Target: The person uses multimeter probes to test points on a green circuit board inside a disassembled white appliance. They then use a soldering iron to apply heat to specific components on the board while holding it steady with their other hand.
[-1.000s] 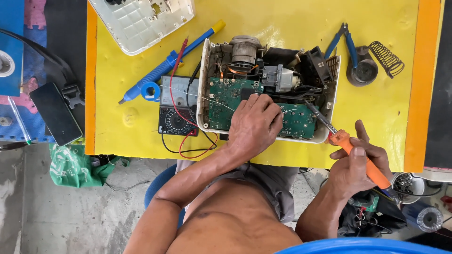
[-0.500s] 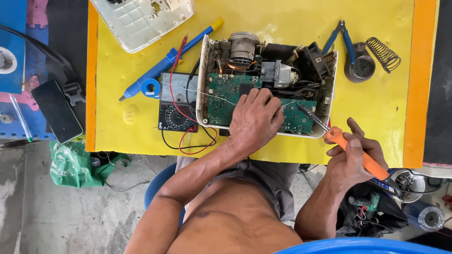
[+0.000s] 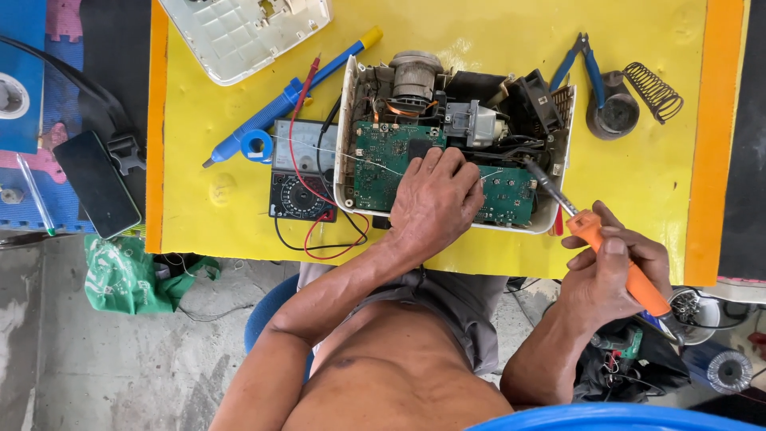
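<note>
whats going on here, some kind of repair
A person sits at a yellow table over an opened white device with its green circuit board exposed. The left hand rests on the board, fingers pressing down. The right hand grips an orange-handled soldering iron, its tip aimed into the device's right side. A multimeter, a blue desoldering pump and blue pliers lie nearby.
</note>
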